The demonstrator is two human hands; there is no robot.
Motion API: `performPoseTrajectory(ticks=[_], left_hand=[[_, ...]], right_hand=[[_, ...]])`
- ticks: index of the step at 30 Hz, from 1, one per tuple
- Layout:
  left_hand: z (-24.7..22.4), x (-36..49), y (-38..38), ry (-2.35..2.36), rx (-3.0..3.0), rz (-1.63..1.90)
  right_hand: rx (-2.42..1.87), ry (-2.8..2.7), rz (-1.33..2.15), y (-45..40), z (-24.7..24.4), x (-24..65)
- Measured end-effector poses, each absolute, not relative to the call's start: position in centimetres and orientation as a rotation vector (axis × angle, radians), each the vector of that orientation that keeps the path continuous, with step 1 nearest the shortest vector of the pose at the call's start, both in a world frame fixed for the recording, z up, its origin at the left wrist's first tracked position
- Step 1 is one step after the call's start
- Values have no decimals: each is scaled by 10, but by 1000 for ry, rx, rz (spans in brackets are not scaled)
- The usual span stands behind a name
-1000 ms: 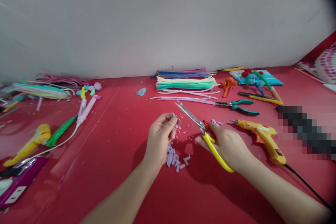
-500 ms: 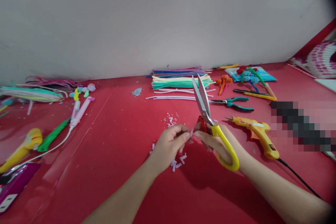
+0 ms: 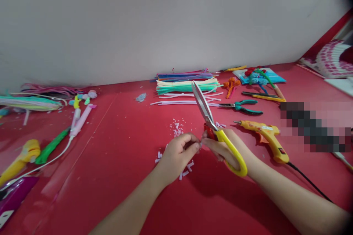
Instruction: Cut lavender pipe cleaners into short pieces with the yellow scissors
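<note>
My left hand (image 3: 180, 154) pinches a tiny pale lilac piece (image 3: 201, 143) between thumb and fingers; its far end meets the fingertips of my right hand (image 3: 224, 147). Yellow-handled scissors (image 3: 233, 154) hang on my right hand, blades pointing up and away, now nearly closed. A red object (image 3: 209, 131) shows beside the blades, partly hidden by them. Short lilac pieces (image 3: 185, 173) lie below and beside my left hand. Beyond the hands are fine lilac clippings (image 3: 177, 127).
Bundled colored stems (image 3: 186, 86) lie near the wall, with teal pliers (image 3: 242, 106) in front. A yellow glue gun (image 3: 264, 132) sits at right. A white cable (image 3: 46, 165), green stick (image 3: 52, 146) and purple power strip (image 3: 18, 196) are at left.
The scissor blades have come together and tilted left. Both hands stay fingertip to fingertip around the small piece. The whole view has shifted slightly.
</note>
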State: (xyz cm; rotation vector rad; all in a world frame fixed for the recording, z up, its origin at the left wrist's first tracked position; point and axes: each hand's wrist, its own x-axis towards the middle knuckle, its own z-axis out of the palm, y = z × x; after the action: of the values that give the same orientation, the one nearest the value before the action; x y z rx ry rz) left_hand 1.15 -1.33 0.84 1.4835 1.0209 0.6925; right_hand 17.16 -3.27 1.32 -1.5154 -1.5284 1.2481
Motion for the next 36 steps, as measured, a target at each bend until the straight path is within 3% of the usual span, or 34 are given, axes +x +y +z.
performPoseTrajectory(ticks=[12,20,27,36], left_hand=[[7,13,-12,884,1093,606],[3,6,-6,1050,1408,649],[3,-5,8,1230,1633,704],[6,-14,13,1212,1887,505]], right_hand=[[-1450,-1575,1163,-35,14,168],[-1679,-1571,867,-28,18,182],[-2327,-1911,567,-12,30,210],[-2204,-1951,440,-8,6,215]])
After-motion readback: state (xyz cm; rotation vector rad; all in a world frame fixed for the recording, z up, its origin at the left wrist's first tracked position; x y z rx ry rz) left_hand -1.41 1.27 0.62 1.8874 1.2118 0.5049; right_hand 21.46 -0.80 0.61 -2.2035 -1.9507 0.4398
